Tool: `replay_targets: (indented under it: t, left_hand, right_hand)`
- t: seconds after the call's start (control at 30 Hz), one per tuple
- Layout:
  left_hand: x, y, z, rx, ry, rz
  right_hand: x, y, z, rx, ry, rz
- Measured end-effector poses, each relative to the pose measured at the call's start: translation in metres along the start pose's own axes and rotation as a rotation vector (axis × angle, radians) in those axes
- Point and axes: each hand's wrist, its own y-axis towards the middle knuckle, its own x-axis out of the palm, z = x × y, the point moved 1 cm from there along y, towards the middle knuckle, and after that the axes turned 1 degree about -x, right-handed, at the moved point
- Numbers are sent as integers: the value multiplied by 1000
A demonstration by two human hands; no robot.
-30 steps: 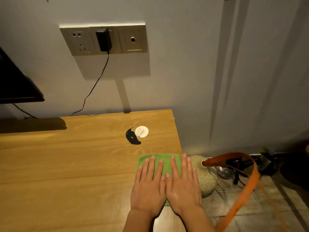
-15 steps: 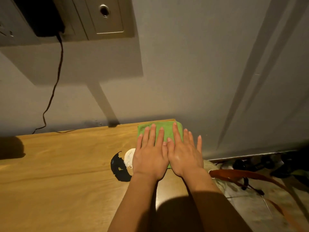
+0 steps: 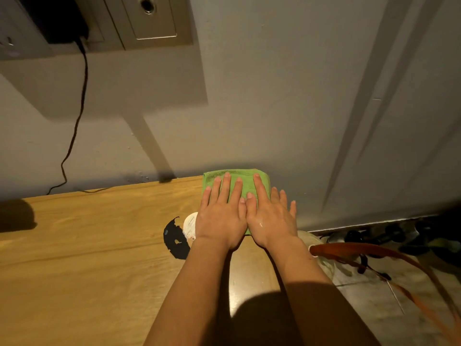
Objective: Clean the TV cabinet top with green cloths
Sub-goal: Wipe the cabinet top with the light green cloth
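Both hands lay flat, side by side, thumbs touching: left hand (image 3: 220,217) and right hand (image 3: 270,221) pressed the folded green cloth (image 3: 235,179) against the cabinet top's (image 3: 99,245) far right corner, seemingly touching the wall (image 3: 274,108), its long side along it.

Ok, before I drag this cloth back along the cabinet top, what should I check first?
1. Both hands flat on the green cloth: ok; the left hand and right hand press it down.
2. Cloth reaches the back corner by the wall: ok.
3. Whole right hand on the cloth: not ok; its outer fingers lie off the cloth's right side.
4. Path leftward free: not ok; a white disc and a black piece lie on the cabinet top beside the left hand.
5. Cable away from the cloth: ok.
6. Surface clean: cannot tell.
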Motion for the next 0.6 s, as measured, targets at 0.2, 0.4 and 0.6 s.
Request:
replay_targets:
  t: [0.2, 0.4, 0.6]
  left_hand:
    - [4, -77, 12, 16, 12, 3]
    - [16, -181, 32, -23, 17, 0]
    - [25, -279, 55, -23, 0, -10]
  right_hand:
    - [10, -79, 13, 3, 33, 4]
    - [24, -178, 35, -8, 65, 3]
    - [32, -281, 55, -19, 122, 25]
